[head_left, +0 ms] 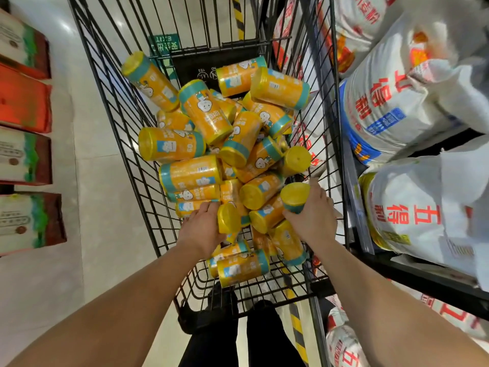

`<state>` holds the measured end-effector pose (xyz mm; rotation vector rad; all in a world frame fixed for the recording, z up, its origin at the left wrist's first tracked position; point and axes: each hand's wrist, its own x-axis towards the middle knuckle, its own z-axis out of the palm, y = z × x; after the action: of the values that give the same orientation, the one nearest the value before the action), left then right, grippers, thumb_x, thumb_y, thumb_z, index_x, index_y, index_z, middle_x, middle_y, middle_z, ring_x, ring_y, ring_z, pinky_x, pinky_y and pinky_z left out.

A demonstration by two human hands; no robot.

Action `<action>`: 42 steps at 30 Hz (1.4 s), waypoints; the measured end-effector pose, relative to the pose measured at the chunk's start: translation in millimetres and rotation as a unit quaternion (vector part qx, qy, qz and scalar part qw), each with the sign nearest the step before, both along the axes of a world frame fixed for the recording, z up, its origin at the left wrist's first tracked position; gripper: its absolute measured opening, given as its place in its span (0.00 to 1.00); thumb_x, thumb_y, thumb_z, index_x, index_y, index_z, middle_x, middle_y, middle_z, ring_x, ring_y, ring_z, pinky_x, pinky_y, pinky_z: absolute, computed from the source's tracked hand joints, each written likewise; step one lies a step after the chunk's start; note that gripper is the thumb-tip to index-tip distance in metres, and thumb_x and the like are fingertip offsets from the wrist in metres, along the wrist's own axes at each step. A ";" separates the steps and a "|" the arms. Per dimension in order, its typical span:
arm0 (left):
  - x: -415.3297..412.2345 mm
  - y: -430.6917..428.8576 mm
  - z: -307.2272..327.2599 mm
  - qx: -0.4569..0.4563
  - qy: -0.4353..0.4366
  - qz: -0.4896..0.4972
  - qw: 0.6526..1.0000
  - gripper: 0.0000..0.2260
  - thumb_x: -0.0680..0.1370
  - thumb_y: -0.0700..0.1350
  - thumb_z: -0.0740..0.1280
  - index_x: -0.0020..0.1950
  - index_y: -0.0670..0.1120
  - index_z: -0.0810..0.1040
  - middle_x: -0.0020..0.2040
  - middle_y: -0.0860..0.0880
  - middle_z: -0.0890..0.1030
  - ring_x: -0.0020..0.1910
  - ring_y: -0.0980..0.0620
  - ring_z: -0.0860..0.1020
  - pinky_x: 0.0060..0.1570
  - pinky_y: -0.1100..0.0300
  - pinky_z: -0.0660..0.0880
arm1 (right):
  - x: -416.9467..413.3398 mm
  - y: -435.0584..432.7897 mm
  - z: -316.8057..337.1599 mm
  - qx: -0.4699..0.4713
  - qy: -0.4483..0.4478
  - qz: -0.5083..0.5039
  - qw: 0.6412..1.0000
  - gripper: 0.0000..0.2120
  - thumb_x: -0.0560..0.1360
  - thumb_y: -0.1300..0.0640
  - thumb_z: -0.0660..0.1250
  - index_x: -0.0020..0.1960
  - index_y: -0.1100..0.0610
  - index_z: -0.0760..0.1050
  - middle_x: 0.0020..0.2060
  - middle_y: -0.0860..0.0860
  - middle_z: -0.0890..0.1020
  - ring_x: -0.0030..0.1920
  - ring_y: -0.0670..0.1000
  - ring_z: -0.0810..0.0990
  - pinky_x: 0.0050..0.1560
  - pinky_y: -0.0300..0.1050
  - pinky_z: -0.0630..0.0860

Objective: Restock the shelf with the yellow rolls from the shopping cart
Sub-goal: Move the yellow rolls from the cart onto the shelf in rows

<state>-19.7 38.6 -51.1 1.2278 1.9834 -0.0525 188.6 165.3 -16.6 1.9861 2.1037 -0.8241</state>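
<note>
Red and green boxes [26, 154] at far left. Shopping cart [106, 102] in centre, heaped with yellow rolls [195, 144]. Left hand [201, 229]: fingers clamped round one roll [228, 218] at the pile's near edge. Right hand [313, 215]: fingers wrapped round a second roll [295, 196]. White sacks [397, 102] lie on the shelf [423, 280] at right.

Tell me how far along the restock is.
Early, it seems. No yellow rolls show on any shelf here; the rack alongside holds white sacks. In hand: the left hand grips one roll, the right hand a second roll. Left: a large pile of rolls in the cart.
</note>
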 end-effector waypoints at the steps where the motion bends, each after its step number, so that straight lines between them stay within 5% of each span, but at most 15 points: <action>1: -0.1 0.6 3.9 0.026 -0.031 0.041 0.998 0.34 0.71 0.52 0.75 0.72 0.50 0.64 0.67 0.47 0.70 0.65 0.42 0.73 0.62 0.45 0.72 | 0.6 0.6 6.0 0.005 0.008 -0.003 1.000 0.47 0.69 0.43 0.75 0.78 0.52 0.53 0.73 0.54 0.67 0.71 0.60 0.66 0.62 0.59 0.71; 5: -0.2 4.9 28.0 0.096 -0.186 0.200 0.957 0.23 0.67 0.48 0.79 0.60 0.52 0.76 0.54 0.52 0.81 0.53 0.49 0.80 0.48 0.55 0.78 | 1.9 4.7 33.8 -0.012 0.083 -0.062 0.995 0.46 0.65 0.46 0.77 0.77 0.47 0.57 0.69 0.52 0.68 0.65 0.57 0.73 0.61 0.58 0.74; 9: 3.7 10.3 72.8 0.124 -0.272 0.282 0.912 0.26 0.67 0.45 0.80 0.62 0.52 0.74 0.51 0.57 0.80 0.50 0.53 0.79 0.53 0.54 0.76 | 4.3 1.8 68.9 -0.025 0.198 -0.166 0.966 0.38 0.62 0.46 0.78 0.69 0.48 0.69 0.57 0.50 0.77 0.55 0.51 0.78 0.58 0.55 0.78; 14: 12.9 21.5 121.2 0.161 -0.315 0.318 0.880 0.19 0.71 0.47 0.77 0.58 0.52 0.73 0.47 0.58 0.78 0.46 0.55 0.77 0.43 0.60 0.75 | 14.3 -7.5 114.4 -0.123 0.322 -0.348 0.872 0.26 0.64 0.44 0.78 0.57 0.53 0.75 0.49 0.52 0.81 0.48 0.54 0.82 0.43 0.49 0.80; 17: 18.5 28.2 144.4 0.150 -0.357 0.342 0.856 0.16 0.74 0.47 0.74 0.60 0.50 0.76 0.50 0.53 0.81 0.53 0.50 0.79 0.46 0.57 0.74 | 24.0 -18.5 145.8 -0.173 0.387 -0.406 0.810 0.17 0.69 0.48 0.76 0.52 0.55 0.76 0.48 0.56 0.81 0.46 0.55 0.80 0.39 0.47 0.78; 20: 28.0 34.0 169.3 0.149 -0.364 0.324 0.861 0.28 0.69 0.57 0.76 0.66 0.50 0.74 0.57 0.48 0.82 0.52 0.49 0.80 0.45 0.54 0.76 | 35.1 -33.2 176.5 -0.211 0.444 -0.437 0.753 0.10 0.73 0.48 0.72 0.50 0.51 0.78 0.44 0.54 0.85 0.45 0.54 0.82 0.42 0.48 0.79; 22: 36.4 37.8 186.7 0.151 -0.367 0.313 0.863 0.42 0.65 0.63 0.76 0.74 0.49 0.67 0.55 0.47 0.81 0.49 0.51 0.80 0.50 0.50 0.77 | 44.9 -43.2 195.2 -0.231 0.483 -0.435 0.724 0.10 0.73 0.46 0.71 0.51 0.49 0.79 0.39 0.51 0.87 0.43 0.53 0.83 0.46 0.48 0.78; 24: 46.6 40.4 204.9 0.154 -0.388 0.293 0.860 0.45 0.66 0.62 0.76 0.78 0.49 0.61 0.57 0.48 0.80 0.49 0.53 0.79 0.53 0.47 0.76 | 54.9 -55.3 216.5 -0.244 0.513 -0.426 0.705 0.13 0.72 0.45 0.71 0.53 0.50 0.79 0.40 0.51 0.87 0.41 0.52 0.84 0.45 0.47 0.78; 28: 69.8 41.0 242.7 0.179 -0.411 0.252 0.858 0.50 0.60 0.65 0.76 0.76 0.50 0.63 0.71 0.49 0.73 0.57 0.52 0.78 0.42 0.56 0.73 | 75.7 -81.0 253.8 -0.237 0.569 -0.383 0.688 0.29 0.64 0.44 0.73 0.62 0.53 0.77 0.50 0.55 0.86 0.42 0.52 0.85 0.44 0.47 0.78; 31: 93.4 35.6 276.1 0.193 -0.433 0.215 0.854 0.31 0.68 0.58 0.76 0.67 0.49 0.73 0.59 0.51 0.82 0.49 0.55 0.82 0.40 0.59 0.74 | 97.9 -99.2 279.2 -0.230 0.621 -0.330 0.673 0.41 0.57 0.44 0.80 0.66 0.56 0.75 0.55 0.59 0.84 0.46 0.57 0.85 0.39 0.49 0.81; 34: 121.2 23.2 314.1 0.230 -0.442 0.170 0.850 0.06 0.76 0.45 0.71 0.50 0.50 0.77 0.36 0.59 0.84 0.34 0.62 0.81 0.29 0.68 0.74 | 124.7 -120.9 309.3 -0.220 0.669 -0.225 0.674 0.39 0.50 0.46 0.86 0.59 0.54 0.80 0.56 0.59 0.84 0.51 0.57 0.85 0.46 0.53 0.83; 39: 168.0 -7.0 372.2 0.273 -0.461 0.117 0.836 0.07 0.75 0.47 0.71 0.52 0.49 0.77 0.34 0.57 0.81 0.29 0.60 0.78 0.32 0.64 0.73 | 166.2 -160.3 358.3 -0.180 0.700 -0.149 0.675 0.42 0.53 0.54 0.85 0.65 0.56 0.74 0.56 0.59 0.83 0.52 0.58 0.84 0.47 0.56 0.83; 42: 197.7 -27.9 400.6 0.294 -0.469 0.093 0.827 0.09 0.74 0.46 0.72 0.53 0.50 0.78 0.41 0.54 0.85 0.37 0.56 0.83 0.34 0.63 0.75 | 193.5 -190.1 385.2 -0.131 0.707 -0.144 0.680 0.31 0.63 0.66 0.74 0.65 0.57 0.72 0.53 0.56 0.85 0.50 0.57 0.85 0.45 0.54 0.83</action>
<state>178.0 10.7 349.5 1.0716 1.2132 1.1267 382.2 -24.8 368.7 1.5000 1.6924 -3.2581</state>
